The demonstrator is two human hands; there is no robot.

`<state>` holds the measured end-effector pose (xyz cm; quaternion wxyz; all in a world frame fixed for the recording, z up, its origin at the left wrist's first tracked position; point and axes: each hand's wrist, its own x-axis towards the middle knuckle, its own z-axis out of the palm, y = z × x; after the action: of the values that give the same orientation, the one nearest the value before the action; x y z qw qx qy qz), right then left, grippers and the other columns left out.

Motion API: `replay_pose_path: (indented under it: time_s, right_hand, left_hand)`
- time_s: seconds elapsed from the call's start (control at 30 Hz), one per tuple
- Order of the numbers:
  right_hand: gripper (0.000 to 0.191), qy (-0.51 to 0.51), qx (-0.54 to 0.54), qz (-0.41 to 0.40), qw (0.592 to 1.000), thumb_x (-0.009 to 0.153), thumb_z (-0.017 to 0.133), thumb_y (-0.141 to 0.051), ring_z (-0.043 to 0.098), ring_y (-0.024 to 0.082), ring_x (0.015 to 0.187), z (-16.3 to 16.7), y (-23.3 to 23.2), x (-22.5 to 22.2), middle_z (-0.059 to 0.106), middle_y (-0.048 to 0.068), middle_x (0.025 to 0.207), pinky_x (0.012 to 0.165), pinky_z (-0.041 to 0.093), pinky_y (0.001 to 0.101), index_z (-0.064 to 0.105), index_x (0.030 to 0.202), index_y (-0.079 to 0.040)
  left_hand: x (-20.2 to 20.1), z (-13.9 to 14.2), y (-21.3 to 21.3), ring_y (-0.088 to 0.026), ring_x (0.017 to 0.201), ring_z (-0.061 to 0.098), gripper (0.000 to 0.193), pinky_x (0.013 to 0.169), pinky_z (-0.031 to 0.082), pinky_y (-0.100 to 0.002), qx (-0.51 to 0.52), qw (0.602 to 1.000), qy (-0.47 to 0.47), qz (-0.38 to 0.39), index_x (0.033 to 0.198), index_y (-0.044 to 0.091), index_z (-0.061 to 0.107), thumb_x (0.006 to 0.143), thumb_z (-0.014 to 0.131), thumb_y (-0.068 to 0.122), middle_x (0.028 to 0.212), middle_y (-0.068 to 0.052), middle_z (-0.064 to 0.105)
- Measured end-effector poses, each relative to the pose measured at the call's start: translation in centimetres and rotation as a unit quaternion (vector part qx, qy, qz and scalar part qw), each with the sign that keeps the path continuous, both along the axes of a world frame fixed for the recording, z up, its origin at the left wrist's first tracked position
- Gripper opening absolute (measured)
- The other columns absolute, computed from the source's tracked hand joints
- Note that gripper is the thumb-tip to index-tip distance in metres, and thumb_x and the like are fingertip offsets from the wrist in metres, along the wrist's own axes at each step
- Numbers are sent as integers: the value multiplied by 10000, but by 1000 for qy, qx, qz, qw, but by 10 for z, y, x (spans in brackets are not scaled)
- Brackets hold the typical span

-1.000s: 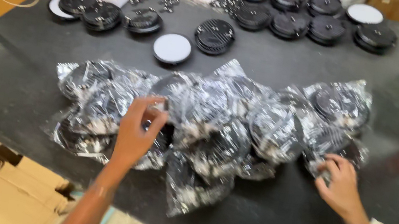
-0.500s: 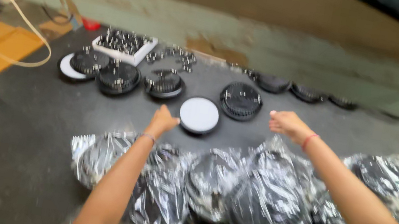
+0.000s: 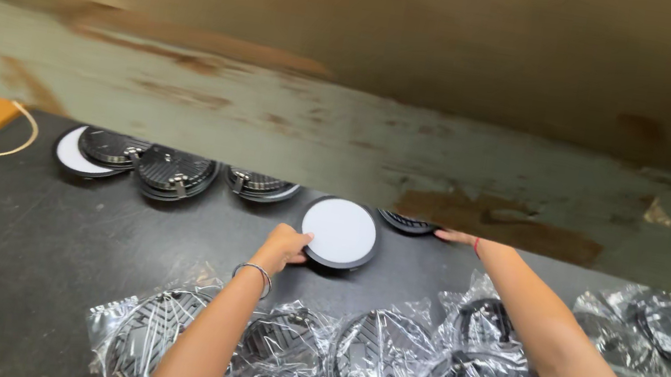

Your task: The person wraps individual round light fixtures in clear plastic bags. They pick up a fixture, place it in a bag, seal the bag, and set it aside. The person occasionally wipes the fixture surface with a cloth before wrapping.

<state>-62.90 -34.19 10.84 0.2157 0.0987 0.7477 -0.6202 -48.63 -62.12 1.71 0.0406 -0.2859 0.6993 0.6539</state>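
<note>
Gripping round panel light [image 3: 339,232] by near rim, left hand [image 3: 284,246] closed on it; stiff, light, diffuser scratch-prone. Right hand [image 3: 457,237] flat, empty, touching black fixture [image 3: 407,222].

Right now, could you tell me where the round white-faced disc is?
In the head view, the white-faced disc lies mid-table beyond the bagged parts, with the left hand touching its near-left edge.

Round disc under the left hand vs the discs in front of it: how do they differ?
The white-faced disc at the left hand lies bare, white face up. The bagged discs are wrapped in clear plastic, ribbed black sides showing, heaped together. Both are round with black rims, on the dark table.
</note>
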Motion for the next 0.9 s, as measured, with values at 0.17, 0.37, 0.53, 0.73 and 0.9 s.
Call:
replay_pose_path:
  time_s: [0.17,0.37,0.53,0.73,0.9]
  right_hand:
    - [604,54,-97,-66,992,955,679,-434,653,297,1112,19,5,-12,592,171,1323,911,597,456,540,1365,-14]
    - [523,85,-199,-99,971,952,700,-384,677,274,1048,23,49,-4,647,148,1239,888,598,443,592,1296,-6]
    - [456,104,-287,-83,949,950,717,-342,697,255,994,28,155,31,693,128,1168,869,598,433,636,1239,1]
    - [373,175,-343,-97,918,938,734,-302,722,224,913,48,316,173,751,102,1076,807,604,410,693,1156,-2]
    - [377,186,-241,-264,915,920,752,-263,729,174,960,42,454,334,737,50,1121,815,609,380,653,1217,-52]
  left_hand:
    - [-10,3,4,-322,867,744,234,749,667,-461,82,996,29,35,1022,-126,636,891,705,54,1043,-221,705]
    - [2,26,13,-352,910,736,213,763,658,-492,26,996,77,23,1021,-153,640,932,639,41,1030,-240,701]
    - [32,47,0,-303,938,715,236,844,620,-403,-18,994,102,-40,1025,-182,626,1006,574,47,991,-201,631]
    - [30,41,21,-256,832,710,199,751,605,-379,-25,990,124,-56,1026,-125,628,951,624,59,916,-190,676]
    - [111,9,89,-218,744,706,194,673,591,-359,-47,975,203,-73,1027,-78,629,905,665,68,854,-181,714]
